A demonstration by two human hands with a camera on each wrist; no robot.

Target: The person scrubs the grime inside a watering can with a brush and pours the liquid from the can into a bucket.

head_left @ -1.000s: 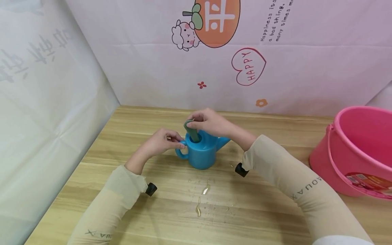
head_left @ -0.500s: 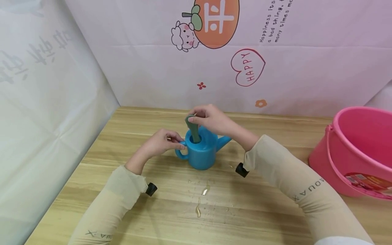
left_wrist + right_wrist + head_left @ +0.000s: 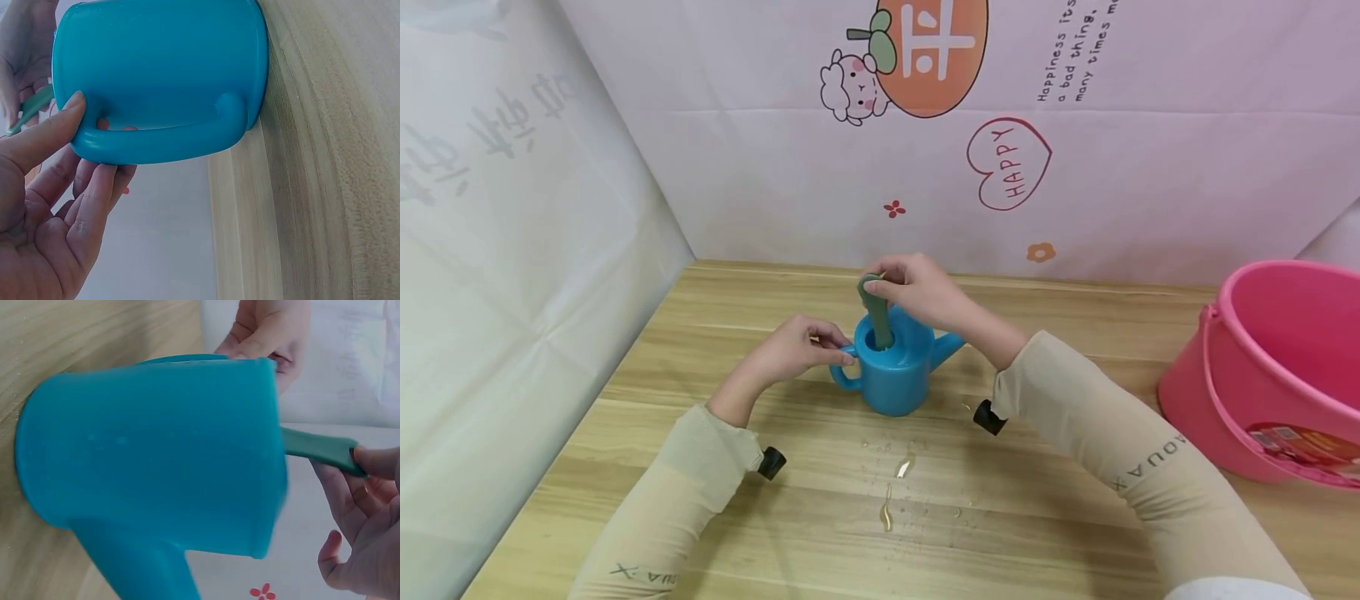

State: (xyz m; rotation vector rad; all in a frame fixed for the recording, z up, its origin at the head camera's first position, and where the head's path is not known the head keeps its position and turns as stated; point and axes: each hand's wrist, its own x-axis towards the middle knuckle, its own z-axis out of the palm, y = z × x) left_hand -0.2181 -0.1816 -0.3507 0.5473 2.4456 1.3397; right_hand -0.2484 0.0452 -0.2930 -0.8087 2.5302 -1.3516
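Note:
A blue watering can [image 3: 893,385] stands upright on the wooden table, its spout pointing right. My left hand [image 3: 793,350] pinches the top of the can's loop handle [image 3: 169,142] between thumb and fingers. Over the can's round opening, my right hand [image 3: 921,292] pinches the upper end of a flat green handle [image 3: 877,321]. This handle slants down into the opening, and whatever lies at its lower end is hidden inside the can. In the right wrist view, thumb and fingers close on the tip of the green handle [image 3: 322,449].
A large pink bucket [image 3: 1210,400] with a carrying handle stands on the right. Small water puddles [image 3: 887,508] and drops lie on the table [image 3: 805,533] in front of the can. A printed white sheet [image 3: 775,183] hangs behind, another at the left.
My right hand has risen slightly, drawing the green handle a little farther up out of the opening. My left hand and the watering can have stayed in place.

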